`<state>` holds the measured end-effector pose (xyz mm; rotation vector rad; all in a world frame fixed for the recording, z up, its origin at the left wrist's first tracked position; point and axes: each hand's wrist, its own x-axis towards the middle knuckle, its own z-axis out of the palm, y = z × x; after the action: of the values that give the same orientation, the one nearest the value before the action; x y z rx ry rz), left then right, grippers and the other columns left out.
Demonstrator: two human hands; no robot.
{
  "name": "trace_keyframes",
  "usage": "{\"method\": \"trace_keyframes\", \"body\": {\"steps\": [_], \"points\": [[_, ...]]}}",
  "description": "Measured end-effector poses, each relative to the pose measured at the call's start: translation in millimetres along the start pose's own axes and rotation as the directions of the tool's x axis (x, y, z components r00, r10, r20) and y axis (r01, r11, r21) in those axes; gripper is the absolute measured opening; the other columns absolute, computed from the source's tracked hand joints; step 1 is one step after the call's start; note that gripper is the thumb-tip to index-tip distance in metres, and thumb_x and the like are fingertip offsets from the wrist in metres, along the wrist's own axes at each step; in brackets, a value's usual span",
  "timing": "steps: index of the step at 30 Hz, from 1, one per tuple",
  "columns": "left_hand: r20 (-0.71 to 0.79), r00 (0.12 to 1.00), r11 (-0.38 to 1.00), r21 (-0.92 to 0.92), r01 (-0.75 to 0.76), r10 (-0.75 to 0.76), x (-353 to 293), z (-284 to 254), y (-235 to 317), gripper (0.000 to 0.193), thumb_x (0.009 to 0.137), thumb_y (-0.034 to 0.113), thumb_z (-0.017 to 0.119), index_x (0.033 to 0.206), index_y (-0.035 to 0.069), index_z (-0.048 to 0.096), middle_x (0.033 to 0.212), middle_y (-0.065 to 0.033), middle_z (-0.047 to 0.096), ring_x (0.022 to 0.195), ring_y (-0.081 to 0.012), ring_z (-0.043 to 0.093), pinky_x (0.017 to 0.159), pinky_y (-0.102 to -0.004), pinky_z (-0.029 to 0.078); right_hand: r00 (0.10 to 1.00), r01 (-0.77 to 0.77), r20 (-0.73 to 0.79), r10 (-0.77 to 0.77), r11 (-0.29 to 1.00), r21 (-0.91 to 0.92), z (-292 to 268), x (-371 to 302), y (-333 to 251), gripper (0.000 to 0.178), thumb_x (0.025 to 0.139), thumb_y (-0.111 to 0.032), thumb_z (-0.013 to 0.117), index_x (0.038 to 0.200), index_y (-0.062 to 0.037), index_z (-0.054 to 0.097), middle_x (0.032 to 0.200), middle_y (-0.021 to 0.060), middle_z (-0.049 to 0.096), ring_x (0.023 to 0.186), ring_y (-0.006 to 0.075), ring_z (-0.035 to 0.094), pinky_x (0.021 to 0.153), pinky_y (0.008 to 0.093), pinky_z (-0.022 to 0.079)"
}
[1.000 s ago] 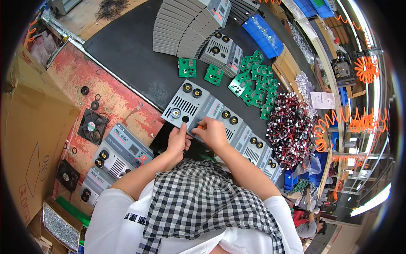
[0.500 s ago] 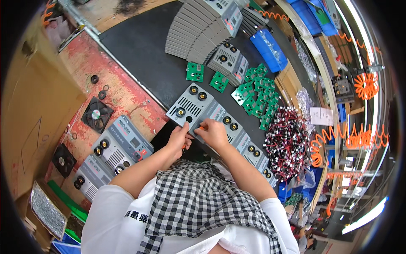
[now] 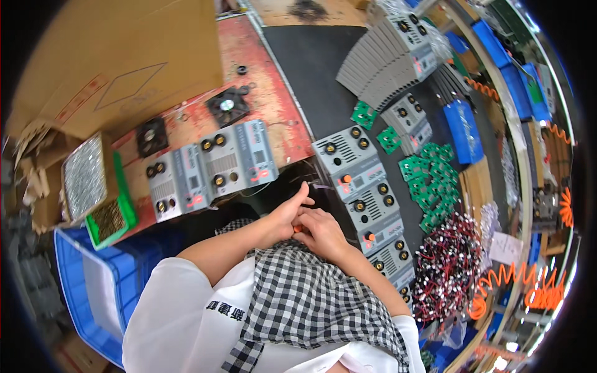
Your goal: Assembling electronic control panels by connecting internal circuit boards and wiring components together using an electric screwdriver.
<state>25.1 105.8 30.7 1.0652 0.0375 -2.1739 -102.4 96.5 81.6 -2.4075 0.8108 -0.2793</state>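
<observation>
Head view: both hands had pulled back off the row of grey front panels (image 3: 364, 193) toward the apron. The left hand (image 3: 287, 214) and right hand (image 3: 320, 231) pinched a small orange part (image 3: 298, 228) together, panels just beyond, so fitting had paused.

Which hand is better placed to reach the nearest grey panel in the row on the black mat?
Right, probably. The right hand lies beside the grey panel on the black mat; the left hand sits farther left, so it would have to cross over.
</observation>
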Motion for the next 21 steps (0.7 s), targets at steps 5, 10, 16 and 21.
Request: {"method": "trace_keyframes", "body": {"steps": [5, 10, 16, 21], "points": [[-0.056, 0.992, 0.990, -0.073, -0.117, 0.113, -42, -26, -29, 0.069, 0.077, 0.065, 0.040, 0.107, 0.003, 0.044, 0.101, -0.0125, 0.052, 0.093, -0.0218, 0.051, 0.079, -0.0388, 0.042, 0.990, 0.127, 0.043, -0.135, 0.980, 0.150, 17, -8, -24, 0.022, 0.064, -0.012, 0.067, 0.081, -0.0102, 0.054, 0.075, 0.0038, 0.055, 0.073, 0.0234, 0.053, 0.064, 0.0344, 0.042], [-0.038, 0.948, 0.946, -0.074, -0.317, 0.315, -89, -51, -33, 0.058, 0.084, 0.054, 0.040, 0.108, 0.001, 0.045, 0.104, -0.0132, 0.051, 0.095, -0.0234, 0.050, 0.084, -0.0378, 0.040, 0.974, 0.182, -0.169, -0.151, 0.965, 0.188, 34, -2, -47, 0.020, 0.067, -0.010, 0.064, 0.087, -0.0102, 0.058, 0.072, 0.0036, 0.051, 0.065, 0.0217, 0.053, 0.058, 0.0315, 0.044], [-0.014, 0.524, 0.287, 0.849, -0.444, 0.852, -96, -91, 11, 0.032, 0.076, 0.029, 0.064, 0.093, 0.005, 0.052, 0.090, -0.0078, 0.053, 0.082, -0.0186, 0.054, 0.073, -0.0311, 0.044, 0.949, -0.154, -0.184, 0.257, 0.885, 0.440, 44, 24, -28, 0.019, 0.069, -0.012, 0.068, 0.083, -0.0037, 0.059, 0.082, 0.0081, 0.050, 0.070, 0.0181, 0.056, 0.063, 0.0288, 0.047], [0.335, 0.457, -0.383, 0.924, 0.013, 0.824, -105, -97, 63, 0.061, 0.063, 0.025, 0.073, 0.114, 0.007, 0.046, 0.121, -0.0175, 0.040, 0.115, -0.0333, 0.037, 0.095, -0.0410, 0.033, 0.906, -0.229, -0.277, 0.320, 0.921, 0.316, 46, 74, -25, 0.025, 0.069, -0.005, 0.064, 0.093, -0.0034, 0.055, 0.094, 0.0124, 0.048, 0.076, 0.0224, 0.057, 0.069, 0.0325, 0.048]]}}
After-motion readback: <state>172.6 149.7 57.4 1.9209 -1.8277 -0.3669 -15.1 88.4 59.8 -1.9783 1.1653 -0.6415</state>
